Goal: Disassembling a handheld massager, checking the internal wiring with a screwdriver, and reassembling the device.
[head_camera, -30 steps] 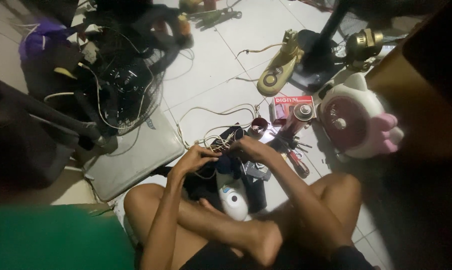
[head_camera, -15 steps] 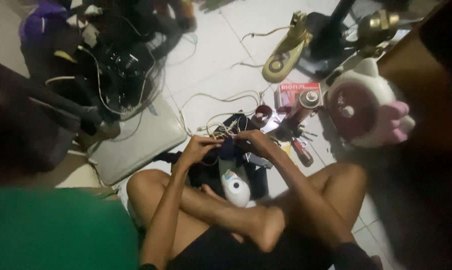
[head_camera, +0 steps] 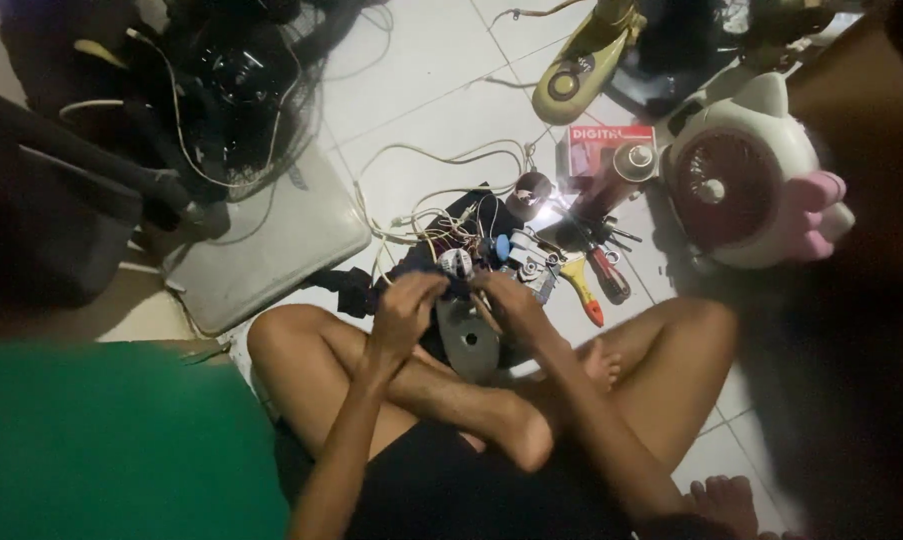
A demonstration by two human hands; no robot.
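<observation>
You sit cross-legged on the tiled floor [head_camera: 441, 90], and both your hands meet just above your shins. Your left hand [head_camera: 406, 310] and right hand [head_camera: 511, 300] are close together, fingers curled around a small motor part [head_camera: 458, 265] with a round pale face; whether either one truly grips it I cannot tell, since the fingers hide the contact. Directly below it, between your hands, lies a grey disc [head_camera: 468, 345] resting against your legs. Loose wires [head_camera: 421, 215] trail from the part out over the floor. Just beside your right hand lie a yellow-handled tool [head_camera: 579, 285] and a red-handled one [head_camera: 609, 275]. Farther off stand a white and pink fan [head_camera: 751, 185], a red box [head_camera: 596, 145], and a grey lid [head_camera: 271, 240] on your left.
</observation>
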